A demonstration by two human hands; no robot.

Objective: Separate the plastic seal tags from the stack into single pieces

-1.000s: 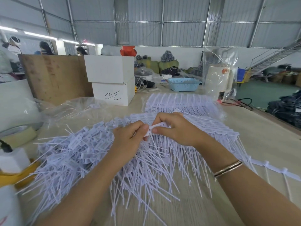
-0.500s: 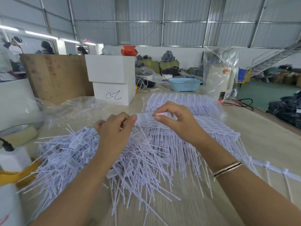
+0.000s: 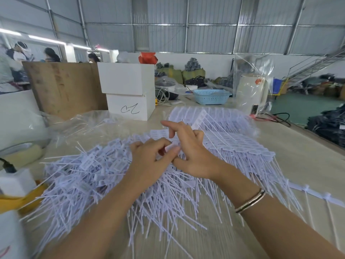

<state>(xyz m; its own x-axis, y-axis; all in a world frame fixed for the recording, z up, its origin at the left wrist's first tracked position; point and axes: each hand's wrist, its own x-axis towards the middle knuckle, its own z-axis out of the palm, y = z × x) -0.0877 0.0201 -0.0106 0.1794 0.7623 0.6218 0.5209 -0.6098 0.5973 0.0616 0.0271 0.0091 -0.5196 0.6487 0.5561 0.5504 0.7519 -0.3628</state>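
Partway through, by the look of things: a large loose heap of single tags [image 3: 89, 176] already spread over the left and near part of the table [image 3: 308, 165], tails splayed every way but mostly fanning toward the viewer and off to the left. Still plenty left: joined rows of seal tags [image 3: 242, 144] stacked in the middle and right, and a further stack [image 3: 214, 116] behind, one strip tilted up at its near edge. In the joined rows, flat printed heads side by side in a band across the table, long thin tails all parallel, running from the heads down toward the viewer; long axis near to far. Left hand [image 3: 151, 163] curled, thumb and fingers pinching what seems a single white tag right above the seam between heap and stack. Right hand [image 3: 188, 152] just beside it, almost touching, some fingers lifted and half straight, the rest curled; whether gripping a tag, cannot tell. Judged roughly half done.
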